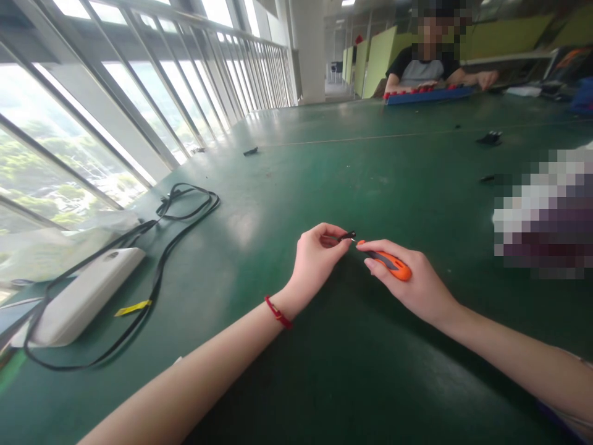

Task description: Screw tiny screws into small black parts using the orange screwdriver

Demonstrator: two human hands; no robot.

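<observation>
- While the left hand [316, 256] is pinching the black part [347, 235], long axis pointing rightward,
- the right hand [417, 281] is gripping the tool [397, 266], tip sitting just beside.

This looks like an open-plan office with a shared work table. Yellow-green cubicle partitions [380, 55] stand along the top centre and upper right of the frame, with a bright ceiling light [348, 2] above and a blurred chair [336, 69] farther back. A metal railing [273, 65] runs before tall windows [109, 12] at the upper left; treetops [21, 162] seen from above suggest an upper floor. The broad green tabletop [287, 185], another seated person [424, 71] at the upper right and an orange-handled tool [400, 267] near the centre point to bench work.
</observation>
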